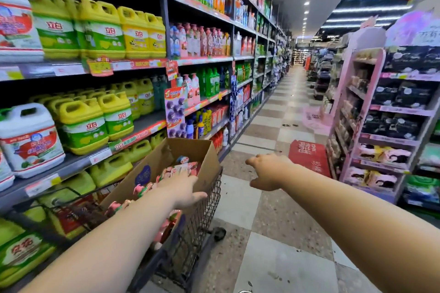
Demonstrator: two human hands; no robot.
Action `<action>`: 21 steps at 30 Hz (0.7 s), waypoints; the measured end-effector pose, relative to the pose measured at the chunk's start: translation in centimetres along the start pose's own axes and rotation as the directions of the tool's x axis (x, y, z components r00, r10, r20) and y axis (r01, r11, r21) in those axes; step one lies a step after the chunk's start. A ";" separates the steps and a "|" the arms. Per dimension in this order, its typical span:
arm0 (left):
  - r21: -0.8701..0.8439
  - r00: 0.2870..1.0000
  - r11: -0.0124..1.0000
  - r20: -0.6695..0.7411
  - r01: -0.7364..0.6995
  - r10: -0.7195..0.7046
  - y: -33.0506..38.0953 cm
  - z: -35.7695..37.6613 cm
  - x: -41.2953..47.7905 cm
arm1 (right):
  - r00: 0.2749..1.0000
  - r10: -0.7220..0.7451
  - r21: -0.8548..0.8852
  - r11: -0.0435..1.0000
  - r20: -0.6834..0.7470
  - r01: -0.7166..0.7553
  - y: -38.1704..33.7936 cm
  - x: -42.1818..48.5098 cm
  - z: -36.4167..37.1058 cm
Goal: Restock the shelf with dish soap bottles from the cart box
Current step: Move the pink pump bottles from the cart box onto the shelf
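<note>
A black wire cart [197,216] stands close to the left shelving and carries an open cardboard box [202,157]. Inside the box lie several pink dish soap bottles [183,166]. My left hand [183,189] reaches into the box with its fingers down among the bottles; whether it grips one is hidden. My right hand [269,171] hangs over the floor to the right of the cart, fingers loosely spread, holding nothing. Matching pink bottles [202,40] stand on the shelf further along.
Long shelving [142,64] on the left holds yellow and green detergent jugs [100,28] and white jugs [28,138]. A pink display rack [366,112] stands on the right. A red floor mat [309,154] lies ahead on the checkered aisle floor.
</note>
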State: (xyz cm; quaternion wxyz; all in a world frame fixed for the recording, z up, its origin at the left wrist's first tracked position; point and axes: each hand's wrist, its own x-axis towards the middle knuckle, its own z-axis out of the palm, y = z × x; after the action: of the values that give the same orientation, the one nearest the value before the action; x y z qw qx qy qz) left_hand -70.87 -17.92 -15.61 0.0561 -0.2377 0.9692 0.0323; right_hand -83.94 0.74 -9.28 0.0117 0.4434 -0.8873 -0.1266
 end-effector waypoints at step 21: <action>-0.075 0.904 0.907 0.146 0.415 -0.401 -9.7 4.6 16.8 | 0.905 -0.415 0.027 0.910 0.094 0.414 0.4 28.2 4.2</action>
State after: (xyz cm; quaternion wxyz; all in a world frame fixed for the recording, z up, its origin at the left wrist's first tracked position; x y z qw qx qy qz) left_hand -80.75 -33.79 -22.63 0.1109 -0.4354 0.8893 0.0853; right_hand -101.94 -20.38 -15.82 -0.0604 0.6149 -0.7728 -0.1448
